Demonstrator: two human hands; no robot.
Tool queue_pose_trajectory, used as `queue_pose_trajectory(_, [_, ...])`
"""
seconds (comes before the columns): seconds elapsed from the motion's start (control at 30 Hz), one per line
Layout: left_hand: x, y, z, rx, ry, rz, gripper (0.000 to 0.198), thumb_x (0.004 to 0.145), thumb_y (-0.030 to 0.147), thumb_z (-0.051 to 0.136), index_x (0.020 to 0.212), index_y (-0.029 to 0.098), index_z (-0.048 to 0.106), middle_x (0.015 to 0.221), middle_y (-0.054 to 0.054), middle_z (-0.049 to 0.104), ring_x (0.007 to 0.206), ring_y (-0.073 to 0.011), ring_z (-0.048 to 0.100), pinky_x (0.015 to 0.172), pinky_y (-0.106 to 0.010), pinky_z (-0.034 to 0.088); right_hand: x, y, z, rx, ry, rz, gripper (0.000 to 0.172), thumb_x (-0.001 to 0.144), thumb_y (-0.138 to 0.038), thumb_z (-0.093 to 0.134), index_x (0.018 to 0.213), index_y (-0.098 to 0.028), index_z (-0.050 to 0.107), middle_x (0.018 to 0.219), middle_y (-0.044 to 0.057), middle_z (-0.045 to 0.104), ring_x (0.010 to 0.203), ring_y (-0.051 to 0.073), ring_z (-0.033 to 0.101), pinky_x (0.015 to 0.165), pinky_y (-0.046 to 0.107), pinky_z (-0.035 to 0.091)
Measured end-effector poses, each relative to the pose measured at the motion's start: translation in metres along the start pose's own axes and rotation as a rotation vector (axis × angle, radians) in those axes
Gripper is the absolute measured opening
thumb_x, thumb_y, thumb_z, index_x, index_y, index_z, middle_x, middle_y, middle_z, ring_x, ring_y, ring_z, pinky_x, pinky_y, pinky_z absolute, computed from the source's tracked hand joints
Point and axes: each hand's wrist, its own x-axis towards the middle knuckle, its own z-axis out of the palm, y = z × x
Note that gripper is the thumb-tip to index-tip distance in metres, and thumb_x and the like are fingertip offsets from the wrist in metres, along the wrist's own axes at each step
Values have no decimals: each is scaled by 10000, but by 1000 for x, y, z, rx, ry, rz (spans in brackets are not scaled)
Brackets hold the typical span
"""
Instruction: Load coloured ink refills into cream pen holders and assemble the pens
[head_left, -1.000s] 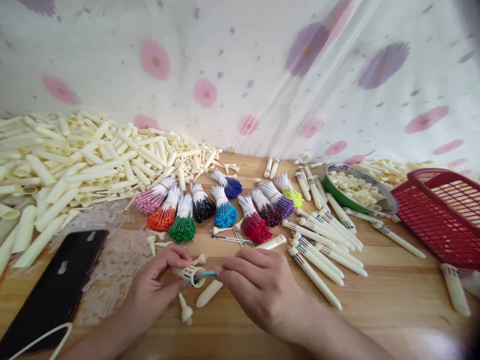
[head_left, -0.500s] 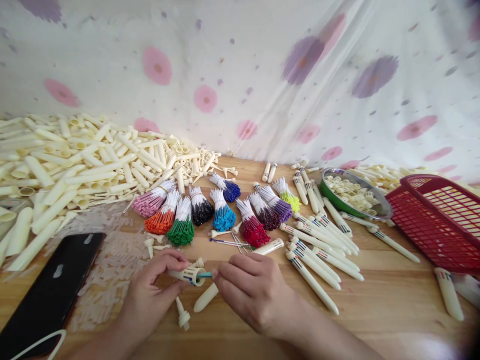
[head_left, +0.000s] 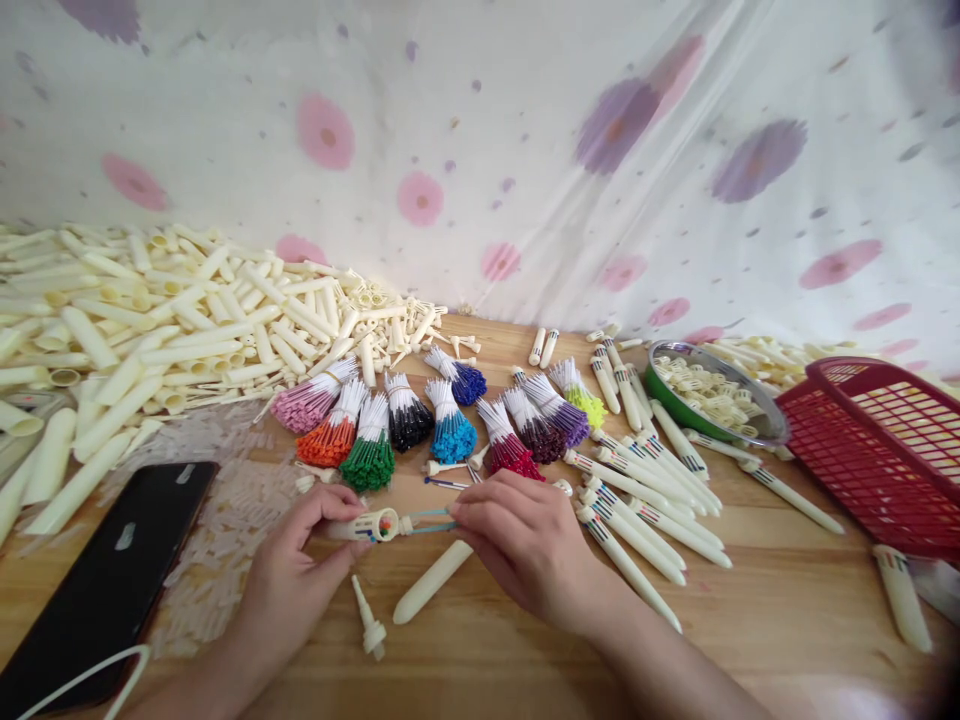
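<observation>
My left hand (head_left: pixel 311 550) pinches a short cream pen barrel (head_left: pixel 364 527) with coloured sliders, its open end facing right and coloured bits inside. In my right hand (head_left: pixel 525 550) are light-blue tweezers (head_left: pixel 429 521), tips apart and pointing at that opening. A small cream plug shows between barrel and tweezers; whether it touches either I cannot tell. Below my hands lie a long cream barrel (head_left: pixel 433 582), partly under my right hand, and a stepped cream plug (head_left: pixel 369 620). Bundles of refills stand just beyond, among them green (head_left: pixel 367 450), light blue (head_left: pixel 451 430) and dark red (head_left: pixel 510 445).
Cream barrels are heaped at the left (head_left: pixel 150 320), near a black phone (head_left: pixel 112 580) with a white cable and scattered clear tubes (head_left: pixel 217 560). To the right lie assembled multicolour pens (head_left: pixel 637 540), a green-sided bowl (head_left: pixel 667 405) of small parts and a red basket (head_left: pixel 870 450).
The tweezers have come back out of the barrel's opening and their tips have spread apart. My right hand has shifted slightly right and up; my left still grips the barrel.
</observation>
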Motion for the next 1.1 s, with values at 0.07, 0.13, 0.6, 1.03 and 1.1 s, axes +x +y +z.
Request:
queue_pose_trajectory(0.07, [1,-2,0,-17,47,-38,134,687,290,683,706,210,578,794,-4,636,751,-173,642,689,-278,528,-1,9,6,20,-110,86,64,881,-200,534,863,-159,580,794,35,659,717,129,564,630,230,436])
queue_pose_trajectory(0.13, [2,-5,0,-30,89,-85,172,687,325,695,722,206,576,823,-6,631,762,-172,642,699,-279,531,-2,18,17,-30,-250,109,65,854,-227,581,825,-169,585,757,21,650,698,137,555,623,240,427])
queue_pose_trajectory(0.6, [0,-8,0,-12,31,-48,191,704,369,685,728,225,562,826,2,621,781,-176,637,712,-263,532,-7,62,-25,-266,-291,760,190,917,-282,447,778,-187,536,713,20,634,644,163,582,549,233,337])
queue_pose_trajectory(1.03, [-3,-8,3,51,-18,-40,228,702,422,670,709,222,561,811,-8,635,784,-189,637,720,-274,520,-9,68,-5,-240,-584,872,192,945,-272,353,890,-162,500,771,108,667,716,237,635,560,265,320])
queue_pose_trajectory(1.1, [-4,-10,3,55,-28,-40,217,707,408,668,715,223,554,824,-6,632,796,-182,634,735,-267,512,-12,74,-8,-124,-602,851,210,943,-272,358,824,-175,501,745,76,663,692,206,630,565,256,350])
